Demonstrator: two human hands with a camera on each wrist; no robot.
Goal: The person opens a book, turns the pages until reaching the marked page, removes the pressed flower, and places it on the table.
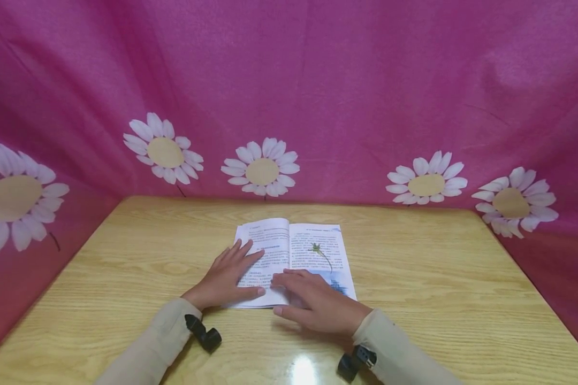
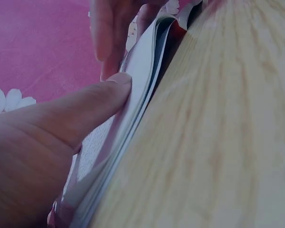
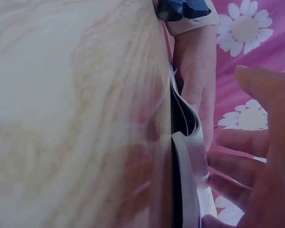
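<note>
An open book (image 1: 274, 299) lies on the wooden table with printed text on both pages. My left hand (image 1: 231, 275) rests with spread fingers on the left page, its thumb (image 2: 97, 104) near the lower edge in the left wrist view. Over the lower part of the book, by the spine, is my right hand (image 1: 313, 299), fingers extended and pointing left; its fingers (image 3: 240, 166) lie beside the raised pages in the right wrist view. On the right page a small dried flower (image 1: 316, 247) with a thin curved stem lies above a blue printed picture.
The wooden table (image 1: 438, 278) extends around the book on all sides. A pink curtain (image 1: 337, 96) with large printed daisies hangs behind and beside the table. Black wrist cameras (image 1: 207, 337) are strapped over the light sleeves.
</note>
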